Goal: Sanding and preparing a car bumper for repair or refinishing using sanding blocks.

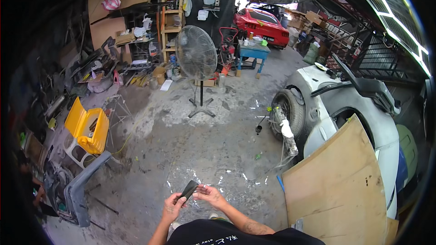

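Low in the middle of the view, above the floor and in front of my body, I hold a dark grey, flat, rectangular piece (189, 189); its exact kind is too small to make out. My left hand (172, 205) grips its lower left part, thumb on top. Fingers of my right hand (209, 195) are closed at the piece's right edge, the hand coming in from the lower right. Part of the piece is covered by my fingers.
A white car (324, 120) with a large brown board (338, 181) leaning on it stands at right. A pedestal fan (196, 54) is ahead. An open yellow toolbox (91, 131) and a grey car panel (84, 193) are at left. Behind are a blue table (254, 53) and red car (261, 27).
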`<state>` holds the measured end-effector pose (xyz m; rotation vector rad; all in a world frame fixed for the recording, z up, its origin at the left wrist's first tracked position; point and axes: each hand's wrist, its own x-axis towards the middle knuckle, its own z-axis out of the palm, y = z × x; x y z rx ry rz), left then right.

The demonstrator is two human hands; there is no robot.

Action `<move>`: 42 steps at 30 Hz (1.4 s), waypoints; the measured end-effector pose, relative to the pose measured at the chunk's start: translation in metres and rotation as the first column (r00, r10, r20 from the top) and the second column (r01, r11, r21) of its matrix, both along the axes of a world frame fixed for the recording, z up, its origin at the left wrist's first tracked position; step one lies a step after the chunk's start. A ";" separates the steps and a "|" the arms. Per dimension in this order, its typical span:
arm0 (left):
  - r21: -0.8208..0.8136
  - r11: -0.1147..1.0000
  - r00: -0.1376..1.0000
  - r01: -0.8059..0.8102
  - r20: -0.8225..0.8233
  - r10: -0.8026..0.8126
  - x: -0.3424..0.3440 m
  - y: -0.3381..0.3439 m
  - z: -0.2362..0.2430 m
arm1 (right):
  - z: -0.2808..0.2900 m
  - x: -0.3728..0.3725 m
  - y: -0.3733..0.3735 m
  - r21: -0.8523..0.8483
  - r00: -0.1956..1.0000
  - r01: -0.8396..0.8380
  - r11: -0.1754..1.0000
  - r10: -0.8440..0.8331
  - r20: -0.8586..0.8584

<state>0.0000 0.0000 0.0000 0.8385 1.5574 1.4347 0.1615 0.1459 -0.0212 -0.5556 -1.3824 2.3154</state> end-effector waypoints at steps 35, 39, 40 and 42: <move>0.231 0.824 0.589 -0.517 -0.603 0.538 0.012 -0.187 0.017 | 0.008 -0.130 -0.103 -0.246 0.828 -0.486 0.839 0.532 0.178; 0.214 0.728 0.552 -0.652 -0.524 0.649 0.005 -0.258 0.011 | 0.016 -0.169 -0.172 -0.203 0.743 -0.622 0.756 0.652 0.151; 0.212 0.694 0.522 -0.688 -0.520 0.676 0.007 -0.278 0.009 | 0.021 -0.173 -0.193 -0.203 0.696 -0.673 0.712 0.701 0.153; 0.208 0.658 0.489 -0.724 -0.519 0.701 0.007 -0.317 0.007 | 0.034 -0.178 -0.233 -0.243 0.627 -0.728 0.642 0.766 0.145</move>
